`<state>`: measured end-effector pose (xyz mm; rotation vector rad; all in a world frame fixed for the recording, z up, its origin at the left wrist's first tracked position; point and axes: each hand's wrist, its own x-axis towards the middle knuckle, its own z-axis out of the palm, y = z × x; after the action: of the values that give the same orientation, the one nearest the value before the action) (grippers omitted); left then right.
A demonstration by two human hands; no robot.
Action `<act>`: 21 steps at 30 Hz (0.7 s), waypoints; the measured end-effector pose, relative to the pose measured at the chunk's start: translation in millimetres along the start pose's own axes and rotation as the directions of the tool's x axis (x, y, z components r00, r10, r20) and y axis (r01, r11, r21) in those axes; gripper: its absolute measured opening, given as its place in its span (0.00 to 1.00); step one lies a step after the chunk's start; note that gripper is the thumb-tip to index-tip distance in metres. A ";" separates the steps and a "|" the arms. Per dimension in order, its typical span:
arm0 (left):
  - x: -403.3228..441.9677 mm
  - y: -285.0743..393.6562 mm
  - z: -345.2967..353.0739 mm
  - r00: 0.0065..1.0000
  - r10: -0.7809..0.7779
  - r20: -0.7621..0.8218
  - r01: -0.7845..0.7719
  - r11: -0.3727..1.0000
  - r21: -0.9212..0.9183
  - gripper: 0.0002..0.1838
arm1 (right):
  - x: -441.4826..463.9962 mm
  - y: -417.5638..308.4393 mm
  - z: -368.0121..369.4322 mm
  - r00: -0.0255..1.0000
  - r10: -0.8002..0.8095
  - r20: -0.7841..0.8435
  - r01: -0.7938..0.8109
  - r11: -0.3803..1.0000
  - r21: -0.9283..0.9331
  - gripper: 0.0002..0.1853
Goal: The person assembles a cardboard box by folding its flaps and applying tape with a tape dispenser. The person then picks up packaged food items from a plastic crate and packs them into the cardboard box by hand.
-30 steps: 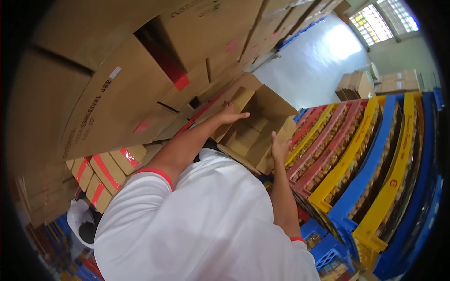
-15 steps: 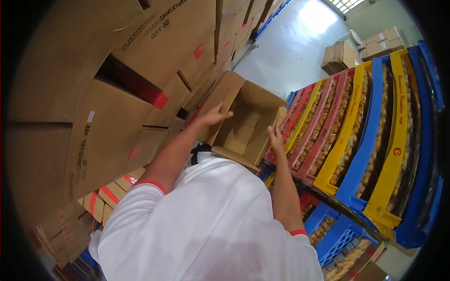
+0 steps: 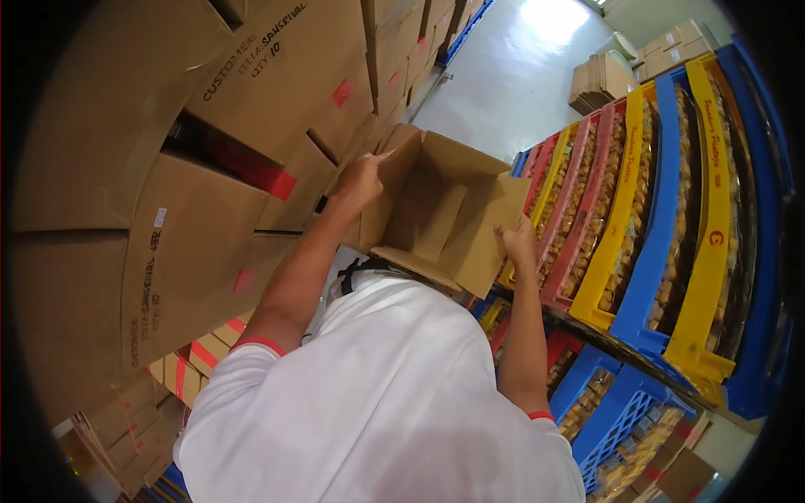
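Note:
An open cardboard box (image 3: 440, 205) is tilted in front of my waist, its inside facing up toward me and bare brown. My left hand (image 3: 360, 180) is closed on the box's left side near the upper edge. On the other side, my right hand (image 3: 518, 243) grips the right flap (image 3: 495, 239), thumb on its inner face. The outer fingers of both hands are partly hidden behind the cardboard.
Stacked cartons (image 3: 277, 75) with handwritten labels and red tape rise at my left. To the right stand stacked red, yellow and blue crates (image 3: 625, 226) packed with jars or packs. Flattened cardboard (image 3: 599, 84) and cartons lie farther off on the grey floor (image 3: 503, 75).
My left hand has moved from the box's inner edge to its outer left side. The right flap has swung outward, with my right hand now gripping it.

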<state>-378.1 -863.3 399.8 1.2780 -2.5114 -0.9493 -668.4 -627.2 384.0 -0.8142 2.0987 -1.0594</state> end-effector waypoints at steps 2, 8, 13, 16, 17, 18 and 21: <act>2.1 1.3 -4.6 1.000 0.010 -0.012 -0.010 0.998 0.066 0.33 | 3.1 -0.7 0.7 0.976 -0.176 -0.125 0.142 0.961 -0.238 0.24; 10.5 19.8 3.9 0.999 -0.045 -0.025 0.045 0.999 0.011 0.28 | 10.7 -47.9 11.2 0.987 -0.108 -0.122 0.043 0.897 -0.439 0.33; 32.0 15.5 -9.5 0.980 -0.173 0.100 0.182 0.980 -0.082 0.32 | 0.3 -103.7 -4.8 0.895 -0.406 -0.186 0.298 0.853 -0.429 0.29; 33.7 13.7 -4.2 0.996 -0.092 -0.017 0.092 0.996 0.007 0.41 | -28.5 -117.6 4.0 0.757 -0.650 -0.063 0.539 0.675 -0.504 0.26; 32.2 13.8 -1.5 0.996 -0.085 -0.010 0.085 0.996 0.006 0.41 | -42.8 -113.6 14.4 0.740 -0.673 -0.008 0.587 0.651 -0.482 0.26; 29.9 14.7 0.9 0.993 -0.059 -0.102 0.058 0.998 -0.015 0.43 | -56.7 -103.9 25.3 0.771 -0.629 0.094 0.597 0.665 -0.448 0.26; 37.4 18.6 0.3 0.961 0.114 -0.253 -0.110 0.993 0.031 0.45 | -94.4 -74.3 58.4 0.785 -0.536 0.309 0.617 0.633 -0.468 0.32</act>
<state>-413.7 -884.1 405.9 1.1645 -2.3679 -0.6920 -549.4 -617.9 444.1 -1.9037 2.0727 -0.6305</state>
